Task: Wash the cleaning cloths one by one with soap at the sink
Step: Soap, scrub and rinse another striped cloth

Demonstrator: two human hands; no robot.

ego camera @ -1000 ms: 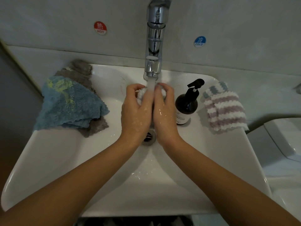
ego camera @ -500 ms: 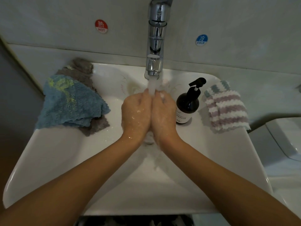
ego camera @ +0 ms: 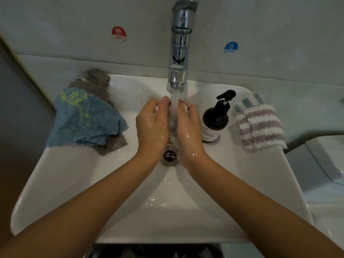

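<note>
I'm watching the head cam; basin rim (ego camera: 55, 183) fills most of view. Going L to R.

At 9 o'clock on the rim: blue cloth (ego camera: 87, 120) lying over a grey cloth (ego camera: 98, 81), both bunched and, I'd judge, waiting their turn.

Centre, under the tap (ego camera: 179, 53) at 12 o'clock: water stream (ego camera: 175, 101) runs btwn my two hands. Left hand (ego camera: 152, 127) is curled w/ thumb up by the stream; a bit of white shows at its fingertips, so I read it as clutching a small white cloth (ego camera: 157, 108). Right hand (ego camera: 189, 129) is curled the same way, white showing at its fingers too, gripping the other end of that cloth. Most of the cloth is hidden inside the palms. Drain (ego camera: 169, 155) sits just below the wrists, at 6 o'clock from the hands.

At 2 o'clock from the hands: dark soap pump bottle (ego camera: 215, 121), upright, just beside the right hand. Further R, at 3 o'clock on the rim: striped cloth (ego camera: 258, 125), folded.

Step in hand, my guess: rinsing or scrubbing this one cloth under the flow. Next calls for wringing it out over the bowl, setting it aside, then fetching another cloth + soap.
</note>
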